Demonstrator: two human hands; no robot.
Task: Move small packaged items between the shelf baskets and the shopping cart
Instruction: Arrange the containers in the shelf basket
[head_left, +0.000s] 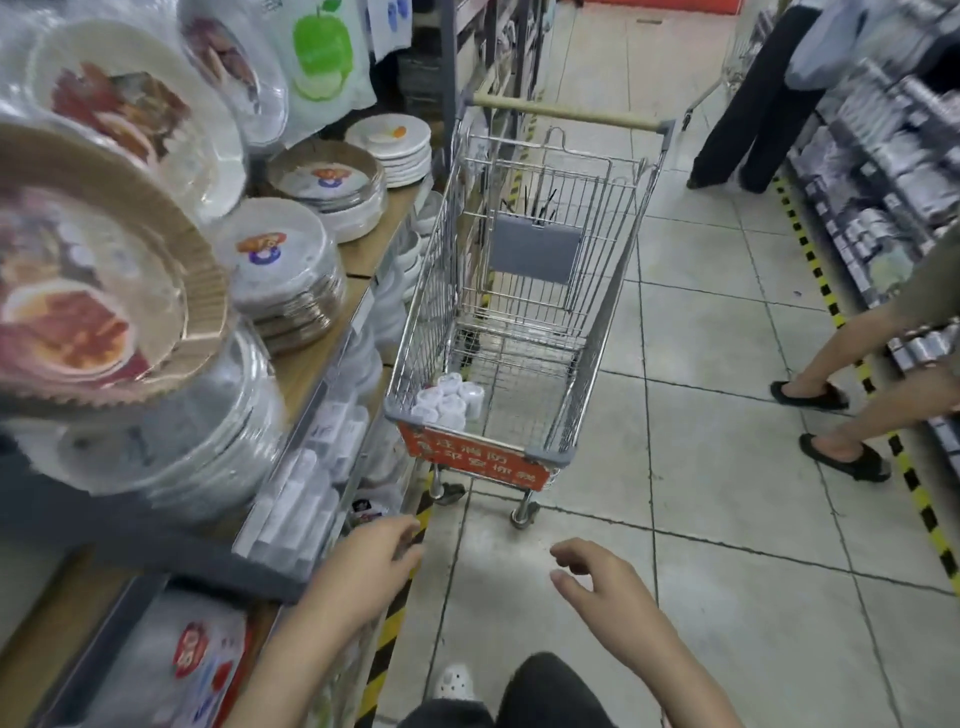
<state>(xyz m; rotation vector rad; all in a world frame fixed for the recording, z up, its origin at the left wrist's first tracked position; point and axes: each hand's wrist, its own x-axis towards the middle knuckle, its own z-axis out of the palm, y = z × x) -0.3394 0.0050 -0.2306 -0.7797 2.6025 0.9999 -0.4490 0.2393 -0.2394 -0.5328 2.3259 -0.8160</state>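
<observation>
A metal shopping cart (613, 322) stands in the aisle ahead of me, its red sign facing me. Several small white packaged items (451, 401) lie in its near left corner. The shelf basket (291, 564) on my left holds more white packages (306, 499). My left hand (371, 564) hovers at the basket's near end, fingers loosely curled, holding nothing. My right hand (597, 584) hangs over the floor below the cart, fingers relaxed and empty.
Stacks of wrapped plates (291, 270) fill the left shelves and overhang the aisle. Two people stand at the right: bare legs in black sandals (841, 460) and dark trousers (748, 119). A shelf of silvery packs (883, 171) lines the right side.
</observation>
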